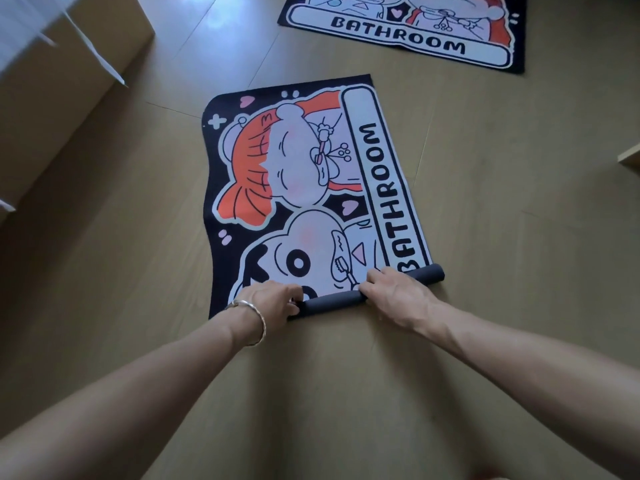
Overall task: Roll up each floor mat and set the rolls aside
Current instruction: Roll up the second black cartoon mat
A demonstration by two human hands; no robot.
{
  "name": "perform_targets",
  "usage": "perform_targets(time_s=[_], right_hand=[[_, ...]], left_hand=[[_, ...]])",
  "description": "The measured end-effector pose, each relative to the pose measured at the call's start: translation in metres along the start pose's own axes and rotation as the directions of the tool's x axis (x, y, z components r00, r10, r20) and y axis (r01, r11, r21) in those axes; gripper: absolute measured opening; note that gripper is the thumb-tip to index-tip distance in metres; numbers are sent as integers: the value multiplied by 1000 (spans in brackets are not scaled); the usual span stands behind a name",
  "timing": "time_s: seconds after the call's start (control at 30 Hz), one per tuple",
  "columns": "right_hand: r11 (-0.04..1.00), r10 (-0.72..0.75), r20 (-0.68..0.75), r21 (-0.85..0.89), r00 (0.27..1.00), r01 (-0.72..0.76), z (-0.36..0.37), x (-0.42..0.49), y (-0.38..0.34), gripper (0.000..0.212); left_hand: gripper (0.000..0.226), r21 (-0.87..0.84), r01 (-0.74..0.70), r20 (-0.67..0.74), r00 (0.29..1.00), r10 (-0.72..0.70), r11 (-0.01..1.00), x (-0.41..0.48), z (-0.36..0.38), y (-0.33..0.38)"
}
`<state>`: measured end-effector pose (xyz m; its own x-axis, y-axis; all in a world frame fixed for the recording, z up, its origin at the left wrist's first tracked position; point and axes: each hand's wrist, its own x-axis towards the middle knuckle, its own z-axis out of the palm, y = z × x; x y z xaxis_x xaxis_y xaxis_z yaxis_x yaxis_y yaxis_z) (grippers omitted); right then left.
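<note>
Head view: a pale wood-look floor fills the frame, plank seams running diagonally and a bluish glare of daylight lying near the top centre. At upper left stands a tan block of furniture or a box; its top is cut off and smeared by blur, so what it is cannot be told. A light-coloured edge pokes in at the right border, too little of it showing to identify.

On the floor at centre lies a cartoon floor mat, black-bordered with orange and white figures and the word BATHROOM along its right side. Its near end is wound into a tight dark grey roll, the backing facing outward. The left hand, a silver bangle on its wrist, and the right hand both press down on the roll with fingers curled over it; the fingertips are hidden behind the roll, and the left hand covers its left end.

A second mat of the same design lies flat well beyond the first, at top right, its upper part cut off by the frame. Both bare forearms reach in from the bottom edge.
</note>
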<state>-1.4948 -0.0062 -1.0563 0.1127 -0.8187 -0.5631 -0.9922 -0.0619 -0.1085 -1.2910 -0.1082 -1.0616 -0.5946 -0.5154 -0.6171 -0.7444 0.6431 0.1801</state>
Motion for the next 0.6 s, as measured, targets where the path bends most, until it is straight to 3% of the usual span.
perform_targets(time_s=[0.17,0.4,0.6], right_hand=[[1000,-8,-63,-22,998,7,3,-2,-2,26],[985,-126,-347,-157,929,74,18,-7,-6,27],[990,-115,-338,-115,934,80,12,0,-7,34]], left_hand=[[27,-21,-30,-41,999,29,999,-5,6,-2],[27,171,-34,-98,994,51,985,-9,11,7],[25,193,-98,-146,981,128,976,-18,9,13]])
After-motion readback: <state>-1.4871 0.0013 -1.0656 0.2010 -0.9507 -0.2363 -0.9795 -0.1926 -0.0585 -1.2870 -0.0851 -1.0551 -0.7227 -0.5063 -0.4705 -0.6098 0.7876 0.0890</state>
